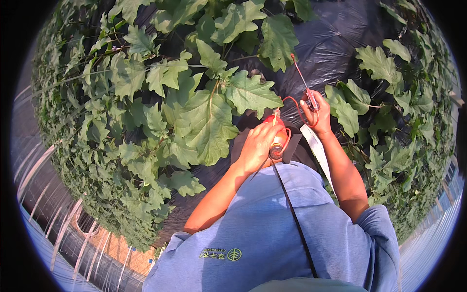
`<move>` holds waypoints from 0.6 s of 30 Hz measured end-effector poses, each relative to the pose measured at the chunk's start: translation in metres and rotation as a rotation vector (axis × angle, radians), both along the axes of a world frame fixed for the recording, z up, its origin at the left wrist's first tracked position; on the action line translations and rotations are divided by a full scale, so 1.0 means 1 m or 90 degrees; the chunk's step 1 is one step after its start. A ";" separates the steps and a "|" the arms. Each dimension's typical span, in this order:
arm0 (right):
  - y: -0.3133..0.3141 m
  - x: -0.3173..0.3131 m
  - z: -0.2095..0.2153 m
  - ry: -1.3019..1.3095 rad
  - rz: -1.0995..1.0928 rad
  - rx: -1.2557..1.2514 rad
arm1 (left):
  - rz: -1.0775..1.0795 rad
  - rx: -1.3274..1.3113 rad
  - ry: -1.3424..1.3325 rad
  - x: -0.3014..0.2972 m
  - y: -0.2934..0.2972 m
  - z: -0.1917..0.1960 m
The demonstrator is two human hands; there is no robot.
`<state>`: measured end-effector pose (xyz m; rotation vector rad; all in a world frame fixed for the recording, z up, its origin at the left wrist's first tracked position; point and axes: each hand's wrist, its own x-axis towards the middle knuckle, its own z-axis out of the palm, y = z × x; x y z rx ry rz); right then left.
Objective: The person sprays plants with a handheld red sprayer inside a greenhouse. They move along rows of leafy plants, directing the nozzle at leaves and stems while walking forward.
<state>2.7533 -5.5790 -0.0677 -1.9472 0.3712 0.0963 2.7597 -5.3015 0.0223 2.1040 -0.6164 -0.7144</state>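
My left hand (259,145) lies curled over a red, rounded bottle (280,138) with a dark round cap, held close in front of my waist. My right hand (319,115) grips the handle of a thin spray wand (300,74), which points up and away to a small red tip. A red hose (295,100) loops out from near the bottle to the handle in my right hand. A broad lobed leaf (253,92) hangs just beyond my left hand. Part of the bottle is hidden under my fingers.
Dense leafy plants (129,121) fill the left side, and another row (384,107) stands on the right. Black plastic film (335,39) covers the ground between them. A black strap (294,214) runs down over my blue shirt. Pale frame bars (36,170) curve at the lower left.
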 end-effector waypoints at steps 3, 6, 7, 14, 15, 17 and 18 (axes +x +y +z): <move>-0.009 0.044 0.008 0.015 -0.038 0.013 | 0.034 0.015 0.021 0.032 -0.005 0.009; -0.018 0.085 0.008 -0.018 -0.066 0.017 | 0.005 0.047 -0.038 0.060 -0.008 0.011; -0.021 0.095 0.009 -0.006 -0.083 0.025 | 0.006 0.047 -0.033 0.069 -0.009 0.011; -0.045 0.146 0.018 -0.083 -0.099 0.016 | 0.030 0.045 -0.033 0.109 -0.039 0.026; -0.051 0.149 0.021 -0.066 -0.102 0.033 | 0.016 0.045 -0.031 0.115 -0.045 0.028; -0.066 0.154 0.026 -0.044 -0.114 0.063 | -0.017 0.044 -0.034 0.132 -0.062 0.028; -0.074 0.157 0.027 -0.029 -0.122 0.086 | -0.027 0.039 -0.023 0.142 -0.073 0.026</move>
